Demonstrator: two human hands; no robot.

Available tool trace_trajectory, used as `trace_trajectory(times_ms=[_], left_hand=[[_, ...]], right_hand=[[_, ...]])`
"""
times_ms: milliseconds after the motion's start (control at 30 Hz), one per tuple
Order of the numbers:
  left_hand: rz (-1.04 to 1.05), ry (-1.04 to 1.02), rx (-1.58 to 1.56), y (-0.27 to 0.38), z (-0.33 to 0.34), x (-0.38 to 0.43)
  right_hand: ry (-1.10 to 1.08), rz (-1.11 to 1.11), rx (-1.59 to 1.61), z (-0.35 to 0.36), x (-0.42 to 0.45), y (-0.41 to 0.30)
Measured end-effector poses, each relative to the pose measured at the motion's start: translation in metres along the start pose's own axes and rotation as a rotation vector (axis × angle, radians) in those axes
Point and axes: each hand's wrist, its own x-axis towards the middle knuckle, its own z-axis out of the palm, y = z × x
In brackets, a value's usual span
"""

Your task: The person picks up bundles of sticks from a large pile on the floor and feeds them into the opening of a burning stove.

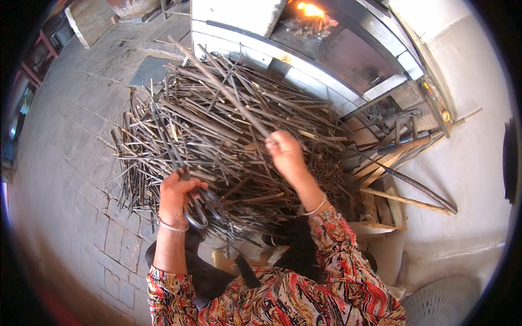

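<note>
A pair of long metal tongs (198, 225) with looped handles is gripped in my left hand (177, 193). The tongs' long arms point away from me over a heap of thin dry sticks (228, 132). In my right hand (287, 155) is the near end of a longer, thicker stick (228, 94). That stick slants up to the left above the heap, its far tip past the heap's back edge. The right hand is slightly blurred. The heap lies on the floor directly before me, between my body and a white-tiled stove.
A fire (312, 11) burns in the opening of the white-tiled stove (318, 83). To the right, split wood (377, 167) and a long rod (420, 187) lean near the wall. A round ribbed object (442, 303) sits at lower right. Stone paving (69, 163) stretches leftward.
</note>
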Motion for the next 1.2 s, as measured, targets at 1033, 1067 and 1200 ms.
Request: trace_trajectory(times_ms=[1033,1067,1200], left_hand=[[0.319,0.313,0.913,-0.087,0.028,0.086],[0.256,0.332,0.954,-0.086,0.031,0.087],[0.168,0.288,0.98,-0.086,0.035,0.089]], right_hand=[[-0.121,0.275,-0.597,-0.092,0.099,0.19],[-0.138,0.22,-0.698,-0.088,0.099,0.195],[-0.127,0.35,-0.765,-0.071,0.103,0.218]])
